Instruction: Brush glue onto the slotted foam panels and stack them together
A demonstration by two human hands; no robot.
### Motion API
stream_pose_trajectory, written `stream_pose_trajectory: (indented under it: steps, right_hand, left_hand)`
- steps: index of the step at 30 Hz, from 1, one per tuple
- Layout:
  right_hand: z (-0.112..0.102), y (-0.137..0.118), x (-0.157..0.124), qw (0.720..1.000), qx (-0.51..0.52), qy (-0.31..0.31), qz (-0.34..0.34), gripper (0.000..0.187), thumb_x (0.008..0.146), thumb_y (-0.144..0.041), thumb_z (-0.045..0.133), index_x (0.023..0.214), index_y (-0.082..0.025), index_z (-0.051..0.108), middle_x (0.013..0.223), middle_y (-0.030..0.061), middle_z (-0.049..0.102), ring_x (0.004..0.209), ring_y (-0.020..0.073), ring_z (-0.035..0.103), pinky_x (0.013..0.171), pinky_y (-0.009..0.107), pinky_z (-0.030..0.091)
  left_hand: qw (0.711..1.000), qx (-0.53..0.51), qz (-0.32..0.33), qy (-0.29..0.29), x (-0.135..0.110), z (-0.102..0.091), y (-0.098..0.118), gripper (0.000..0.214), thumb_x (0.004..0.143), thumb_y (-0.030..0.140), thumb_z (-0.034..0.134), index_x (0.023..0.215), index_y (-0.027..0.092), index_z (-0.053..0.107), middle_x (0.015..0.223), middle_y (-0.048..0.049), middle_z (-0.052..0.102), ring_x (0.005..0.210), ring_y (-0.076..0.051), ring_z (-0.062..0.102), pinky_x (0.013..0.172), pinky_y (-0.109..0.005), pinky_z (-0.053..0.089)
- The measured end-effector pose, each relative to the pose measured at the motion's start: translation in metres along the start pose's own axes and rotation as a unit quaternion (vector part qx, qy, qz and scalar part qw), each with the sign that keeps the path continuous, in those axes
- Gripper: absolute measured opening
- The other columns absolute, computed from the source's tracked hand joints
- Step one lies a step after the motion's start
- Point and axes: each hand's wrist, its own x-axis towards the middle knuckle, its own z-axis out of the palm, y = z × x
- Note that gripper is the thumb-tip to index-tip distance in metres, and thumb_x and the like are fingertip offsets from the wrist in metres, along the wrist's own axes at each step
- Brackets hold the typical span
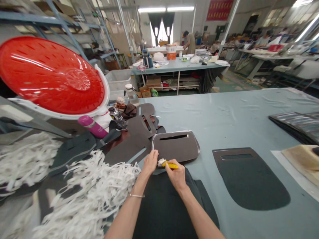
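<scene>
A dark brown cut leather piece (178, 146) with a long slot near its top lies on the grey-blue table in front of me. My left hand (150, 163) rests on its near left edge, fingers curled and pressing it down. My right hand (176, 176) is closed on a yellow-handled brush (169, 164), whose whitish tip touches the piece's near edge between both hands. A dark fabric sheet (164, 205) lies under my forearms.
A heap of white paper strips (82, 189) fills the near left. Behind it stand a red fan (50, 73), a pink bottle (92, 126) and more cut pieces (139, 127). Another dark slotted piece (249, 179) lies to the right, and a stack of pieces (296, 122) sits far right.
</scene>
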Motion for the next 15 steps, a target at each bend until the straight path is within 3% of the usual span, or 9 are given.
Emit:
stream_pose_trajectory:
  steps: [2, 7, 9, 10, 12, 15]
  right_hand:
    - [-0.028, 0.021, 0.0, 0.999, -0.04, 0.029, 0.022, 0.03, 0.083, -0.046, 0.049, 0.076, -0.02, 0.062, 0.064, 0.0015, 0.063, 0.055, 0.0136, 0.057, 0.058, 0.023, 0.045]
    - [-0.143, 0.083, 0.011, 0.966, -0.174, 0.167, 0.094, 0.035, 0.077, -0.051, 0.055, 0.077, -0.018, 0.064, 0.058, 0.0014, 0.063, 0.052, 0.0144, 0.058, 0.056, 0.023, 0.044]
    - [-0.164, 0.09, 0.024, 0.946, -0.193, 0.235, 0.107, 0.036, 0.075, -0.051, 0.057, 0.077, -0.017, 0.065, 0.06, 0.0027, 0.064, 0.054, 0.0157, 0.06, 0.057, 0.024, 0.044]
    - [-0.163, 0.088, 0.033, 0.942, -0.187, 0.258, 0.107, 0.036, 0.075, -0.051, 0.057, 0.077, -0.016, 0.065, 0.061, 0.0033, 0.065, 0.055, 0.0161, 0.06, 0.057, 0.024, 0.045]
    - [-0.136, 0.072, 0.053, 0.951, -0.146, 0.258, 0.089, 0.035, 0.076, -0.05, 0.056, 0.079, -0.016, 0.066, 0.066, 0.0041, 0.066, 0.058, 0.0161, 0.061, 0.059, 0.024, 0.046]
    - [-0.055, 0.038, 0.08, 0.984, -0.055, 0.169, 0.03, 0.03, 0.08, -0.045, 0.053, 0.085, -0.019, 0.067, 0.078, 0.0043, 0.069, 0.066, 0.016, 0.062, 0.066, 0.025, 0.047]
  left_hand:
    - [0.999, 0.038, 0.006, -0.004, -0.002, 0.002, -0.005, 0.035, 0.09, 0.042, 0.031, 0.104, 0.023, 0.058, 0.105, -0.0058, 0.067, 0.104, -0.02, 0.058, 0.094, -0.035, 0.038]
    - [0.99, 0.131, 0.046, 0.005, -0.007, 0.01, -0.006, 0.037, 0.092, 0.037, 0.026, 0.111, 0.024, 0.055, 0.116, -0.0047, 0.061, 0.107, -0.02, 0.053, 0.095, -0.037, 0.036]
    - [0.981, 0.18, 0.072, 0.033, -0.01, 0.016, 0.001, 0.037, 0.091, 0.039, 0.028, 0.114, 0.025, 0.054, 0.113, -0.006, 0.06, 0.104, -0.022, 0.053, 0.094, -0.04, 0.035]
    - [0.974, 0.202, 0.085, 0.049, -0.011, 0.021, 0.006, 0.037, 0.091, 0.04, 0.03, 0.116, 0.025, 0.054, 0.111, -0.0069, 0.06, 0.102, -0.023, 0.053, 0.093, -0.041, 0.035]
    - [0.963, 0.234, 0.114, 0.075, -0.015, 0.034, 0.018, 0.037, 0.09, 0.038, 0.034, 0.119, 0.026, 0.053, 0.111, -0.0083, 0.058, 0.102, -0.023, 0.052, 0.092, -0.041, 0.036]
    - [0.952, 0.26, 0.139, 0.078, -0.019, 0.056, 0.029, 0.035, 0.087, 0.034, 0.041, 0.12, 0.028, 0.054, 0.12, -0.0085, 0.054, 0.109, -0.025, 0.047, 0.09, -0.042, 0.036]
